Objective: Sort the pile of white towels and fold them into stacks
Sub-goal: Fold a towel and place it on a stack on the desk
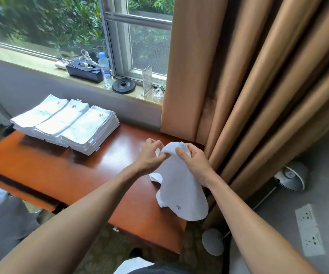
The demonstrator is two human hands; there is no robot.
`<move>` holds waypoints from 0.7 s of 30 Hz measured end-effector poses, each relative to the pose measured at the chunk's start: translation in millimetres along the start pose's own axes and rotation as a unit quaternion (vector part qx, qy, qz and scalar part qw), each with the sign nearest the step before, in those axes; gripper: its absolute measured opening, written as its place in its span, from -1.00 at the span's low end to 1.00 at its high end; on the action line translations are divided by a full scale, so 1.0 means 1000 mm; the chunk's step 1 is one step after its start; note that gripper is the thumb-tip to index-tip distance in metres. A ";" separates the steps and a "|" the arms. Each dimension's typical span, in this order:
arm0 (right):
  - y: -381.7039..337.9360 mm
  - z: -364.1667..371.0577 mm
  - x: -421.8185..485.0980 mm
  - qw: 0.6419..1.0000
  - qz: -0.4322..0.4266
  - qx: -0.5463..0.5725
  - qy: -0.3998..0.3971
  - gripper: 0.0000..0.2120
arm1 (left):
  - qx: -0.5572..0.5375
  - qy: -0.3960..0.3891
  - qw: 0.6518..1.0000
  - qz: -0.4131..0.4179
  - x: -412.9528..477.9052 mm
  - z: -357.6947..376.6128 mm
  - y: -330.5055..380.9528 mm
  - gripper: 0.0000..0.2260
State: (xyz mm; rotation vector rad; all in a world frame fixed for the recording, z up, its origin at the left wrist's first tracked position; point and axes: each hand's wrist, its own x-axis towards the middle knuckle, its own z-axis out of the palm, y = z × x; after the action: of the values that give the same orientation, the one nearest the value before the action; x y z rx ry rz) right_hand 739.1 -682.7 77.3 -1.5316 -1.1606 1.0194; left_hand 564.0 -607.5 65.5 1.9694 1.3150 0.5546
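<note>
Both hands raised over the right end of a reddish wooden table [64, 171]. Left hand [150, 155] and right hand [194, 161] pinch the top edge of one small white towel [181, 190], fingers curled tight on the cloth, thumbs in front. Towel hangs loose below them, unfolded; its lower corner carries a small blue mark. A bit of white cloth shows under the left wrist; cannot tell whether it is part of the same towel.

Far left of table: stacks of folded towels [68, 125], three side by side, touching, each top piece with a red mark.

Windowsill behind: water bottle [104, 69], black box [84, 71] with cables, black round disc [123, 86]. Tan curtain [258, 76] at right.
</note>
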 end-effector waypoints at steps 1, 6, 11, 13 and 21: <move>-0.002 -0.003 -0.002 1.000 -0.020 0.001 0.001 -0.84 | 0.004 -0.008 1.000 0.009 -0.001 0.000 0.002 -0.78; -0.009 -0.014 -0.008 0.998 -0.036 0.052 0.021 -0.85 | -0.022 -0.069 0.997 -0.005 -0.019 0.006 0.005 -0.85; -0.010 -0.027 -0.019 0.994 -0.028 0.104 0.034 -0.88 | 0.010 -0.102 0.994 -0.025 -0.029 0.024 0.005 -0.80; -0.012 -0.034 -0.019 0.992 -0.044 0.100 0.064 -0.89 | -0.008 -0.060 0.996 -0.062 -0.026 0.027 -0.001 -0.78; 0.000 -0.060 -0.029 0.979 -0.069 0.012 0.190 -0.89 | 0.037 0.046 0.997 -0.050 -0.017 0.012 -0.007 -0.90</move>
State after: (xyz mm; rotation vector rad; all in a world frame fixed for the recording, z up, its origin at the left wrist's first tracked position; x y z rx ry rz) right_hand 790.7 -721.7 93.0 -1.5227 -0.9640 0.6108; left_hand 561.5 -625.0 52.5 1.9449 1.5014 0.5603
